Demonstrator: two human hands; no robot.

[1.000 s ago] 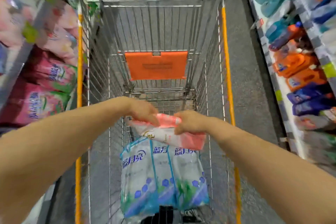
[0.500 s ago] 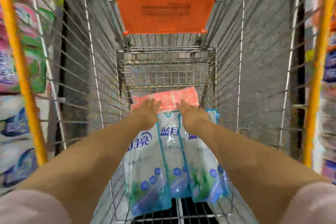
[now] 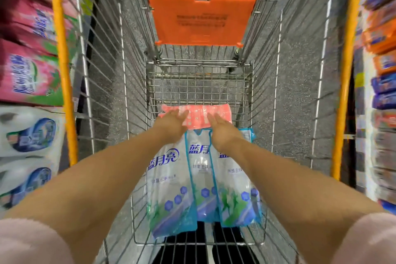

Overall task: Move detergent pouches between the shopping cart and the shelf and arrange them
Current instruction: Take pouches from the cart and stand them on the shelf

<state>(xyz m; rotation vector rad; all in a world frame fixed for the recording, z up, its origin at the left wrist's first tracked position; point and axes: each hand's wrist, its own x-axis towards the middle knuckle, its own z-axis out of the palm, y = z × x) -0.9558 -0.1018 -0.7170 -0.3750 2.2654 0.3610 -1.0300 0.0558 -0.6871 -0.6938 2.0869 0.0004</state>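
Note:
A pink detergent pouch (image 3: 199, 117) lies flat on the wire floor of the shopping cart (image 3: 199, 83), at its far end. My left hand (image 3: 172, 123) and my right hand (image 3: 222, 130) both rest on top of it, palms down and fingers stretched out, left hand on its left part and right hand on its right part. Nearer to me, three white-and-blue detergent pouches (image 3: 169, 188) lie side by side on the cart floor, their tops tucked under the pink pouch and my wrists.
The cart's orange child-seat flap (image 3: 201, 17) hangs at the far end, with yellow rails (image 3: 62, 70) along both sides. Pink pouches (image 3: 27, 75) and white-and-blue pouches (image 3: 30, 135) fill the left shelf. Orange and blue packs (image 3: 383, 49) fill the right shelf.
My hands carried the pink pouch down from above the cart and forward. It now lies on the cart floor, and my fingers have flattened on top of it.

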